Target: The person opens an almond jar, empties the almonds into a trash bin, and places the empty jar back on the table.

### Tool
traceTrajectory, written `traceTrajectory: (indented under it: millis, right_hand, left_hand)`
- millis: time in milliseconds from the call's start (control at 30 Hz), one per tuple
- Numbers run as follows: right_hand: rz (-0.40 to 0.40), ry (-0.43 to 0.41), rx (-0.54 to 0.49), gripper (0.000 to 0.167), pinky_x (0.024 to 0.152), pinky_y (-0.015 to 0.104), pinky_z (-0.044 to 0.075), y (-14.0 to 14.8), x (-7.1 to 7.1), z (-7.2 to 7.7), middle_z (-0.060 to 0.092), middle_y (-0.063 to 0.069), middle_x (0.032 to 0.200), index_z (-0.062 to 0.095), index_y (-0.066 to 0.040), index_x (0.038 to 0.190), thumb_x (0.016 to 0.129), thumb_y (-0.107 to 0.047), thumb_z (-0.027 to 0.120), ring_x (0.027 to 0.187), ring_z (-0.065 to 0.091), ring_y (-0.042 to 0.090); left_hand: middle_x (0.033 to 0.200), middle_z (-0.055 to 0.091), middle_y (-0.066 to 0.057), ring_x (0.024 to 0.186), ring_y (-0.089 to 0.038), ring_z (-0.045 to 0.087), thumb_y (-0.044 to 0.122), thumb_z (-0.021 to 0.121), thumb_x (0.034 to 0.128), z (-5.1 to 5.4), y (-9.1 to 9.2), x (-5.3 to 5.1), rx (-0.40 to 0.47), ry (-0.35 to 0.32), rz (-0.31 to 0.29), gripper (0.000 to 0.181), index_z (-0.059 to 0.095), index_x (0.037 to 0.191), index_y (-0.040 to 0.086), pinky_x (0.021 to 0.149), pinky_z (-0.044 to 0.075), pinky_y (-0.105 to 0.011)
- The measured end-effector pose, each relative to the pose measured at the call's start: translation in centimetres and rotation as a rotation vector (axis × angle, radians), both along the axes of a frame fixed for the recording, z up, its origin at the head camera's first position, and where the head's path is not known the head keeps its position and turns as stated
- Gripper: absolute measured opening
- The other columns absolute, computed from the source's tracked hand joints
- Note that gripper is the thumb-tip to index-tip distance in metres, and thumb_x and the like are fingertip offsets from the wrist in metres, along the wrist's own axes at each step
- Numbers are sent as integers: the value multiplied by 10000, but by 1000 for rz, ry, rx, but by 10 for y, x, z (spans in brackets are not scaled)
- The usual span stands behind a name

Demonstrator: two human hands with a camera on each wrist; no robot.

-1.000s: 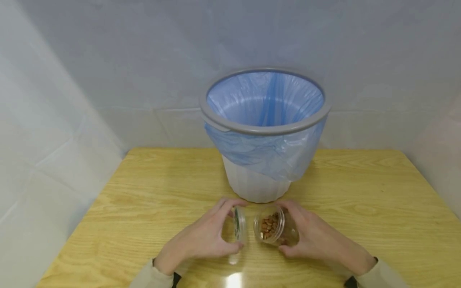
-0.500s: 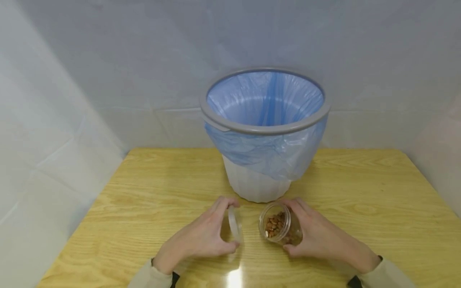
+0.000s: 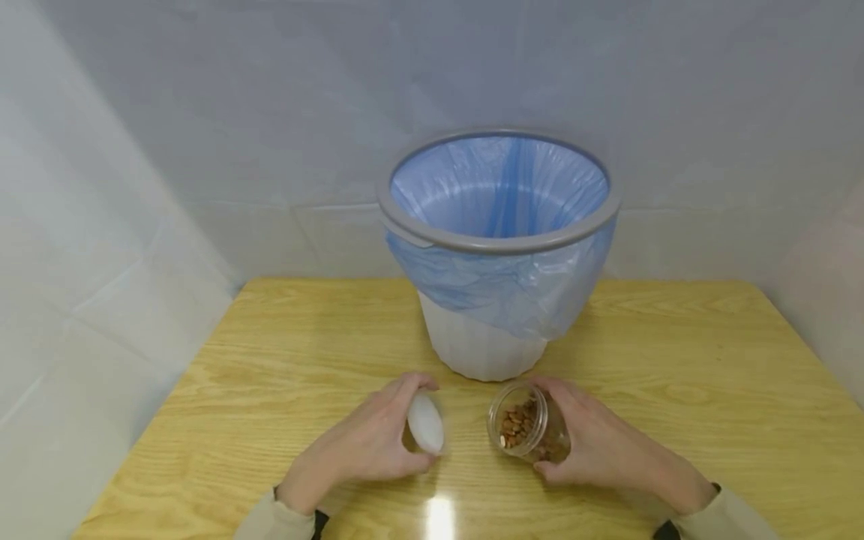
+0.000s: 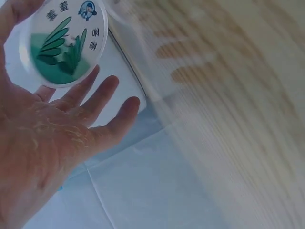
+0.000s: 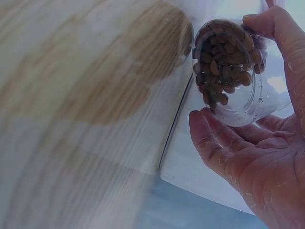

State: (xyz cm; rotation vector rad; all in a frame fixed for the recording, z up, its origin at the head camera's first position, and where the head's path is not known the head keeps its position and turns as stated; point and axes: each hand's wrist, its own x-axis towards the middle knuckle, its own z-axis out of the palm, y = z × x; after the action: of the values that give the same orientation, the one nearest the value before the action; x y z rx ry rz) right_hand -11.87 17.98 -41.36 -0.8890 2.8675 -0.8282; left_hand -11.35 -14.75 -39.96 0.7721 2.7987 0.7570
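Observation:
My left hand (image 3: pixel 374 439) grips a round lid (image 3: pixel 425 424) by its edge between thumb and fingers. In the left wrist view the top of the lid (image 4: pixel 66 40) is white and green with a leaf print, and the other fingers spread out below it. On the right, my right hand (image 3: pixel 594 439) holds a clear plastic jar (image 3: pixel 520 420) tilted on its side, its open mouth toward the lid. Brown nuts that look like almonds (image 5: pixel 224 57) fill part of the jar. Lid and jar are apart, just above the table.
A white bin (image 3: pixel 486 345) with a grey rim (image 3: pixel 499 244) stands right behind the hands on the wooden table (image 3: pixel 324 330). Its blue plastic bag (image 3: pixel 499 292) hangs over the outside. Pale sheeting (image 3: pixel 283 112) surrounds the table at the back and sides.
The lid has moved left, away from the jar, and turned so its pale underside faces the camera. The jar has shifted slightly right, still tilted.

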Motion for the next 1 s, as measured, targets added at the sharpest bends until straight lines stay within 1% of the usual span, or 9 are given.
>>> traceTrajectory:
  millis: [133,367,467,600,700,767,867,900,1000]
  right_hand:
    - [-2,-14,6,995,1043,501,525,1,0,0,573,43,1401,410,-96,1499,661,-334,891,1277,588,222]
    - [-5,-18,5,973,1039,499,529,3,1,0,578,34,1395,421,-117,1488,670,-354,890,1268,592,210]
    - [-9,-9,-3,975,1047,500,526,4,2,0,584,29,1386,432,-114,1480,656,-347,898,1261,595,203]
    - [-26,3,-11,984,1052,503,524,6,5,0,593,27,1378,445,-90,1471,637,-331,909,1257,600,206]
    - [-34,12,-16,991,1046,501,529,8,7,1,599,27,1375,450,-84,1469,631,-334,916,1251,606,206]
    - [-36,7,-24,991,1038,506,533,10,8,1,607,20,1371,451,-95,1469,633,-345,920,1241,614,205]
    - [-42,-23,-47,979,1018,511,543,14,10,2,614,-9,1364,448,-155,1472,643,-363,926,1219,625,189]
    - [-51,-34,-58,972,1009,506,546,15,10,3,618,-29,1356,449,-193,1469,642,-364,930,1209,627,174]
    - [-67,-32,-90,967,985,501,553,19,12,5,622,-57,1334,447,-249,1452,629,-350,943,1178,633,152]
  left_hand:
    - [1372,586,-57,1201,-211,603,341,849,724,-2,-3,0,-37,31,-9,861,423,1450,158,967,503,-515]
    - [1293,599,-68,1140,-269,617,340,848,728,-4,-2,-4,-130,22,-7,786,496,1413,183,954,493,-600]
    - [1279,594,-83,1122,-284,617,331,858,729,-3,-1,-4,-155,36,-12,742,545,1386,188,916,504,-600]
    - [1304,584,-104,1145,-310,603,359,875,728,-3,0,-2,-168,45,-25,692,601,1346,210,878,503,-591]
    - [1352,564,-118,1186,-336,588,395,872,740,-3,1,-1,-179,30,-31,698,598,1355,216,884,493,-611]
    - [1375,553,-128,1205,-350,585,413,864,744,-3,1,0,-187,35,-31,706,591,1363,213,893,491,-621]
    - [1424,535,-140,1265,-368,561,463,850,754,-3,0,2,-199,64,-32,728,576,1384,220,930,480,-638]
    - [1440,530,-144,1288,-373,550,480,846,753,-3,-1,3,-202,81,-31,739,571,1389,225,950,471,-647]
    - [1474,516,-142,1350,-368,512,517,827,759,-3,-2,5,-209,147,-30,751,559,1402,235,1003,439,-679]
